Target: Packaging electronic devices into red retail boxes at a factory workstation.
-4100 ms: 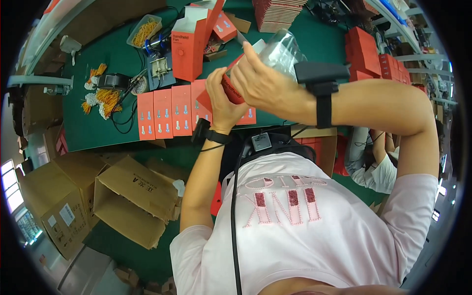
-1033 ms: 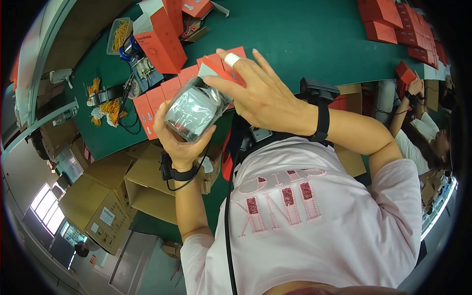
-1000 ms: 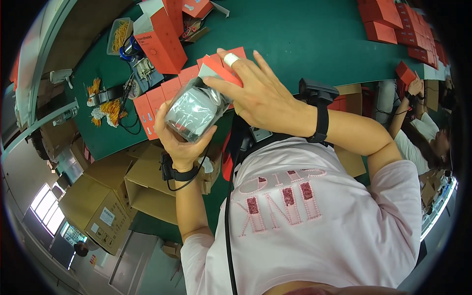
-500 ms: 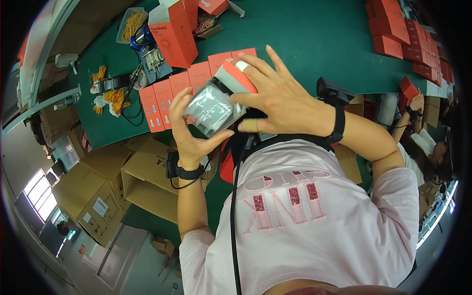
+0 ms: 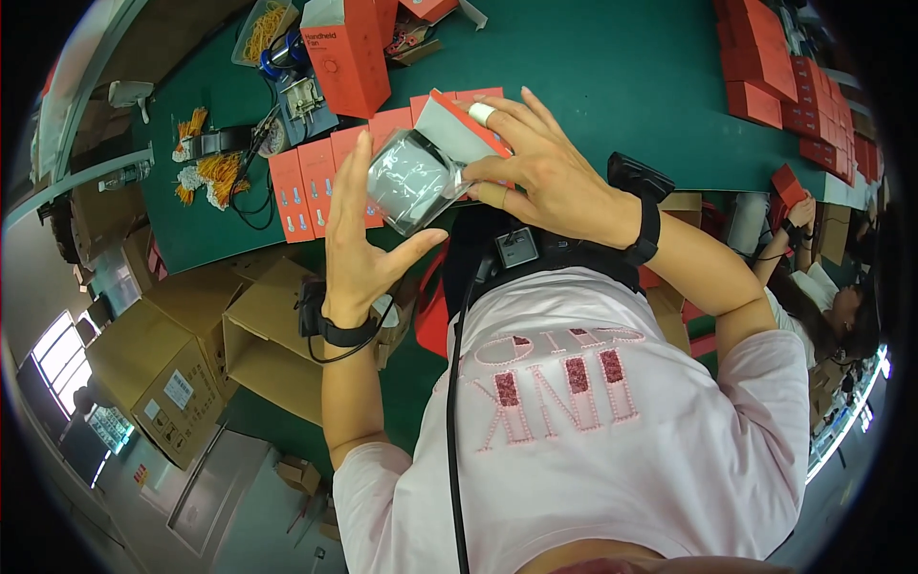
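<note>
A clear, shiny plastic package (image 5: 409, 182) with something greyish inside is held up above the table edge. The thumb and index finger of my right hand (image 5: 559, 182) pinch its right corner. Beyond that hand's fingers stands a red card piece (image 5: 459, 129) with a pale inner side, against the other fingers; whether it joins the package is hidden. My left hand (image 5: 356, 220) is spread at the package's left, thumb apart from fingers, and a gap shows below the package. Behind lies a row of flat red boxes (image 5: 316, 177) with small pictures on them.
A tall red box (image 5: 349, 67) stands behind the row. Orange-yellow cable bundles (image 5: 215, 177) and a small metal fixture (image 5: 304, 100) lie to the left. Red box stacks (image 5: 755, 67) fill the far right. Open cartons (image 5: 277, 335) stand below left. Another person's hand (image 5: 801, 212) holds a red box.
My left hand has loosened from the plastic package and moved slightly left, its fingers straightening. The package has turned a little in my right hand, and the red card piece stands more upright.
</note>
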`<state>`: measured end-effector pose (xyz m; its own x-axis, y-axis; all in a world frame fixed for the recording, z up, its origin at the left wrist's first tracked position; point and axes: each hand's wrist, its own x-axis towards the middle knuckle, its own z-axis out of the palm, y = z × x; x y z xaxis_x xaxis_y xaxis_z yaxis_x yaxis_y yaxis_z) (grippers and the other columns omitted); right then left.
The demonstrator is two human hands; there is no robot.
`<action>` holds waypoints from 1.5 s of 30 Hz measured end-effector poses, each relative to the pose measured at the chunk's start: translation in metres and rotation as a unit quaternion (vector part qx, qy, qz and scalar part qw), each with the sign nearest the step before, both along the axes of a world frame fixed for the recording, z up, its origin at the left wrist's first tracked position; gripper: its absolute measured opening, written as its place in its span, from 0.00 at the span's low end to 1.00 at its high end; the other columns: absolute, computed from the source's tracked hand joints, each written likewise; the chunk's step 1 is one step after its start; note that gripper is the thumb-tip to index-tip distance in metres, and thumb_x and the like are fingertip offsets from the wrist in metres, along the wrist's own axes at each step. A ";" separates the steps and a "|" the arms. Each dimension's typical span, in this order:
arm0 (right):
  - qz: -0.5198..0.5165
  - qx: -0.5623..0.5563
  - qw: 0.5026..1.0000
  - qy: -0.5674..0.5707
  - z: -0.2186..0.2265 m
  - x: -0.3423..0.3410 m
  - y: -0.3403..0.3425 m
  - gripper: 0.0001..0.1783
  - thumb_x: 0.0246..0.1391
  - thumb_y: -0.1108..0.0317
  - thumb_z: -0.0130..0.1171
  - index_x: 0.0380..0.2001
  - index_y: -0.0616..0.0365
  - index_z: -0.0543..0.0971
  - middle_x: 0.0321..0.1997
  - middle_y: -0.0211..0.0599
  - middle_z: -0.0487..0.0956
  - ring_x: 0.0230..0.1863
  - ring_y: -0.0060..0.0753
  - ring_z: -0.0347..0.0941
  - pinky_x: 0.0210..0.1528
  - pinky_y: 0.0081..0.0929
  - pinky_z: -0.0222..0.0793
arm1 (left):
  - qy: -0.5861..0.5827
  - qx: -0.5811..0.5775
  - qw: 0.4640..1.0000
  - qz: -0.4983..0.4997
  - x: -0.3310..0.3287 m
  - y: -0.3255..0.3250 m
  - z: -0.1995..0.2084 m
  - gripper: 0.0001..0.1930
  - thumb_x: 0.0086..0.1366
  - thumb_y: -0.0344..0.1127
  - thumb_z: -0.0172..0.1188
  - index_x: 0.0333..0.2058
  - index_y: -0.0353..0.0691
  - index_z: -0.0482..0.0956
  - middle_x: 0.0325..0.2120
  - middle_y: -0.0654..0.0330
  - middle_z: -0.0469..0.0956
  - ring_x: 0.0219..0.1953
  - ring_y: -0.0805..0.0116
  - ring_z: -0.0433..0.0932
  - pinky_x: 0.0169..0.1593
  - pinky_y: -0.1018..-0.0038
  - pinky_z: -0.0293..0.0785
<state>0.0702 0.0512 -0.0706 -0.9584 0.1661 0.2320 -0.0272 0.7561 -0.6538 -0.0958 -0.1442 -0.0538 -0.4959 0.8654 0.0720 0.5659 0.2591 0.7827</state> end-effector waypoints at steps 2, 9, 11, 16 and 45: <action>0.003 -0.031 0.999 -0.010 -0.003 0.001 0.000 0.17 0.50 0.60 0.71 0.42 0.54 0.83 0.59 0.53 0.71 0.68 0.55 0.63 0.72 0.62 0.48 | 0.012 0.039 0.998 -0.050 -0.004 -0.003 -0.010 0.52 0.49 0.45 0.79 0.70 0.37 0.60 0.65 0.45 0.64 0.64 0.47 0.68 0.63 0.58 0.69; -0.058 0.054 0.997 -0.006 -0.005 0.001 -0.018 0.22 0.46 0.57 0.74 0.43 0.53 0.82 0.55 0.53 0.73 0.66 0.56 0.65 0.72 0.60 0.50 | 0.013 -0.009 0.999 -0.050 0.005 0.002 -0.018 0.46 0.61 0.40 0.68 0.73 0.41 0.53 0.71 0.45 0.53 0.71 0.45 0.56 0.69 0.56 0.59; -0.074 0.060 0.995 0.006 -0.004 0.006 -0.019 0.23 0.44 0.58 0.75 0.44 0.52 0.82 0.58 0.52 0.73 0.66 0.55 0.65 0.72 0.61 0.51 | -0.187 0.094 0.978 0.017 0.002 -0.005 -0.022 0.44 0.66 0.36 0.62 0.73 0.34 0.46 0.72 0.44 0.52 0.73 0.46 0.55 0.72 0.57 0.53; -0.039 0.131 0.989 0.054 -0.005 0.008 -0.029 0.30 0.42 0.60 0.76 0.52 0.45 0.81 0.72 0.51 0.63 0.71 0.56 0.59 0.72 0.63 0.50 | -0.401 0.099 0.906 0.094 0.009 -0.006 -0.045 0.30 0.68 0.31 0.61 0.66 0.29 0.64 0.58 0.49 0.73 0.60 0.63 0.72 0.64 0.68 0.66; 0.017 0.151 0.979 -0.136 0.025 -0.036 -0.040 0.16 0.50 0.79 0.62 0.44 0.60 0.75 0.45 0.44 0.75 0.47 0.48 0.73 0.47 0.41 0.70 | -0.293 0.213 0.916 0.173 0.027 0.025 -0.103 0.22 0.55 0.27 0.61 0.50 0.37 0.81 0.47 0.52 0.79 0.50 0.55 0.76 0.57 0.64 0.70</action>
<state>0.0342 0.0108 -0.0460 -0.9953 0.0968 0.0009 0.0890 0.9180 -0.3864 -0.0685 -0.1195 -0.1563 -0.7963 0.6049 0.0007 -0.0412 -0.0554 0.9976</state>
